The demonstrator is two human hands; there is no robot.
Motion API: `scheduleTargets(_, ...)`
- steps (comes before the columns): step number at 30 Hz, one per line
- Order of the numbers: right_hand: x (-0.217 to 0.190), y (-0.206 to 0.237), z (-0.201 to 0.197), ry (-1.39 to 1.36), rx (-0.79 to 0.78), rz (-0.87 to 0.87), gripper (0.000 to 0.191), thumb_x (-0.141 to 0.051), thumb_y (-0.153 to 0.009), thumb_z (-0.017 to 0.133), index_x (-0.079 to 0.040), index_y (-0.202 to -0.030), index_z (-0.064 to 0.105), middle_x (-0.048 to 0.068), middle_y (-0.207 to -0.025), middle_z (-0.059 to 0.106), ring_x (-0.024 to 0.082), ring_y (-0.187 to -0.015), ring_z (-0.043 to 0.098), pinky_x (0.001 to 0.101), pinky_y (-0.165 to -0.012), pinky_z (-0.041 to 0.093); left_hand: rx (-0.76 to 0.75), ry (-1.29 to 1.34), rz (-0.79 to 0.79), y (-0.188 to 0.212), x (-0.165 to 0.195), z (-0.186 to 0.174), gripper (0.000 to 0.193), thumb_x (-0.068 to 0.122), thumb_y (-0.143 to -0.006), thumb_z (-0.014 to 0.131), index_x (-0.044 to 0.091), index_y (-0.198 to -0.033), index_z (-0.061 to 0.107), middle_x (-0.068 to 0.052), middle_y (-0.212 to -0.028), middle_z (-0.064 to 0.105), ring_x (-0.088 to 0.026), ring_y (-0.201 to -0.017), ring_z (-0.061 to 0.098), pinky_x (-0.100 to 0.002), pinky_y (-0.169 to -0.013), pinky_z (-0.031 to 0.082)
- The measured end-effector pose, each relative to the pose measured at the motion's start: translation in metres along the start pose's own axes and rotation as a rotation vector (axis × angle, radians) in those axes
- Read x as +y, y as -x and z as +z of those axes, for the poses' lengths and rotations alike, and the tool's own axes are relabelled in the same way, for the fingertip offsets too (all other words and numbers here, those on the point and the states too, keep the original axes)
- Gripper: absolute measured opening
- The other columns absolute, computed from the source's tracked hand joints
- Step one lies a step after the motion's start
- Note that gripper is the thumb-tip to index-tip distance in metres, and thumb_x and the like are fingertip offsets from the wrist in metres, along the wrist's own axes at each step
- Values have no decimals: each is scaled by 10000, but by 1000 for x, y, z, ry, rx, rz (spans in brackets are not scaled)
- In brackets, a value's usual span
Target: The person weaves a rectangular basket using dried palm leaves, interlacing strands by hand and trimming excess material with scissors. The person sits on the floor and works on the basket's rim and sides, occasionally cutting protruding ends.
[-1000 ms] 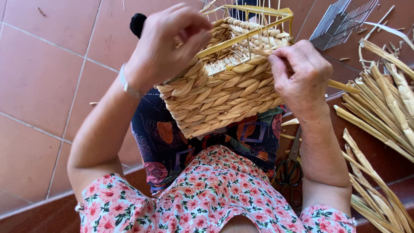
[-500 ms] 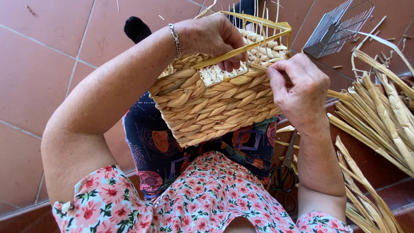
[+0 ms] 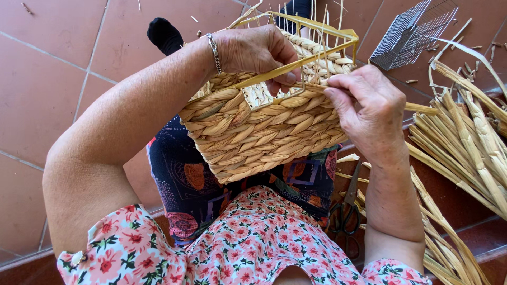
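A half-woven basket (image 3: 264, 132) of thick plaited straw-coloured fibre rests tilted on the person's lap, its open top turned away from the camera and framed by a thin yellow rim frame (image 3: 296, 71). The left hand (image 3: 256, 50) curls over the top, fingers closed round the near rail of that frame, thumb tucked under; a chain bracelet (image 3: 214, 50) sits at the wrist. The right hand (image 3: 369, 108) presses against the basket's right corner, fingertips pinched together on a flat loose strand (image 3: 422, 109) that runs off to the right. The basket looks light and fairly stiff where the plaits are packed, but springy and open at the unfinished top, where thin upright stakes (image 3: 322, 31) stick out and would likely bend or snap if grabbed; the frame rail and the firm woven wall seem the safest places to hold. The fibre looks dry and rough, so slipping seems unlikely, though it may crack if folded sharply. Room is tight to the right: a bundle of long dried leaves (image 3: 470, 137) lies just beside the right forearm, and scissors (image 3: 346, 211) lie on the step by the knee. A wire grid frame (image 3: 412, 31) lies beyond on the tiled floor (image 3: 63, 63), which spreads out to the left, giving the basket more space to swing that way
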State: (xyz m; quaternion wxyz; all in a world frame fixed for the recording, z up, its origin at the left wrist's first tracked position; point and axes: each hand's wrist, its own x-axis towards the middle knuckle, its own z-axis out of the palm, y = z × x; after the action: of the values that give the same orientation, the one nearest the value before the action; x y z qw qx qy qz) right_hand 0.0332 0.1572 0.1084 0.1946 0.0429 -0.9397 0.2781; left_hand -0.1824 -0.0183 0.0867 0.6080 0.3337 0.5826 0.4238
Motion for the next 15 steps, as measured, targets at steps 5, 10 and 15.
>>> scheduleTargets(5,2,12,-23,-1,23,138,60,9,-1008,803,-1,-1009,743,104,-941,686,163,-753,659,276,-643,527,9,-9,55,-7,-6,-1,176,179,-981,686,84,-1107,764,-38,-903,776,-91,-802,740,-274,-769,655)
scheduleTargets(10,-2,22,-43,79,79,190,77,53,-1018,781,20,-986,720,115,-910,664,194,-781,656,308,-683,521,-52,97,163,-19,-14,0,219,111,-988,653,112,-1188,743,-11,-1023,780,-85,-879,728,-283,-824,655)
scheduleTargets(15,4,23,-36,121,99,132,79,52,-988,779,14,-970,712,121,-912,660,197,-768,662,313,-665,527,-113,162,170,-25,-19,-2,171,121,-1003,670,99,-1149,757,-4,-1055,783,-74,-946,742,-285,-901,616)
